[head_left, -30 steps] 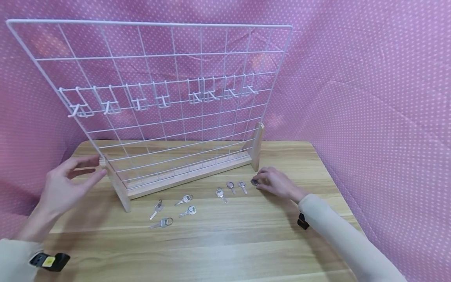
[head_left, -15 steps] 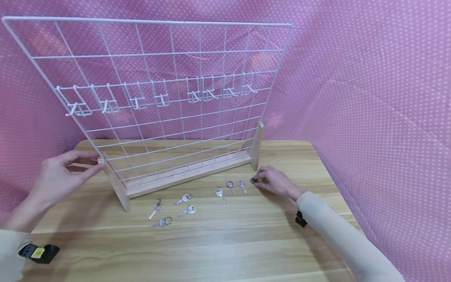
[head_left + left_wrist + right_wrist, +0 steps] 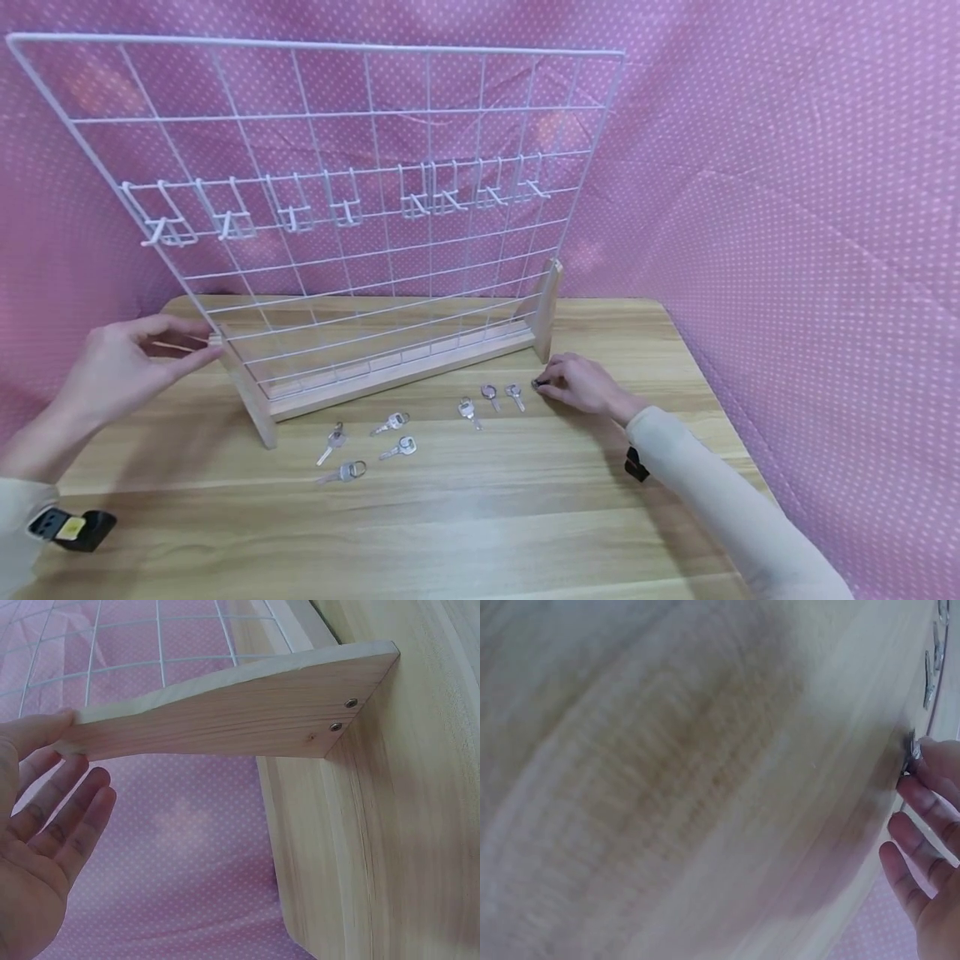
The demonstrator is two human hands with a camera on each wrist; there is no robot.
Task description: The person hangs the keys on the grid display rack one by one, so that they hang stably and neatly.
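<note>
My left hand (image 3: 120, 367) pinches the top of the wooden side support (image 3: 225, 716) of a white wire grid rack (image 3: 390, 246). In the left wrist view, thumb and index finger lie on opposite edges of the wood while the other fingers are spread loosely. My right hand (image 3: 583, 385) is low over the tabletop, pinching a small metal key (image 3: 910, 753) by thumb and index fingertip; the fingers hide much of it. Just left of that hand lie three keys, among them a round-headed key (image 3: 490, 393) and a key with a ring (image 3: 467, 409).
Several white hooks (image 3: 347, 210) hang in a row across the grid. More keys lie before the rack's wooden base (image 3: 405, 372), including a ringed key (image 3: 347, 472). Pink dotted cloth (image 3: 780, 208) surrounds the wooden table (image 3: 480, 525).
My left hand has closed in on the top of the side support and its forearm has shifted left. The right hand stays at the key, only slightly moved.
</note>
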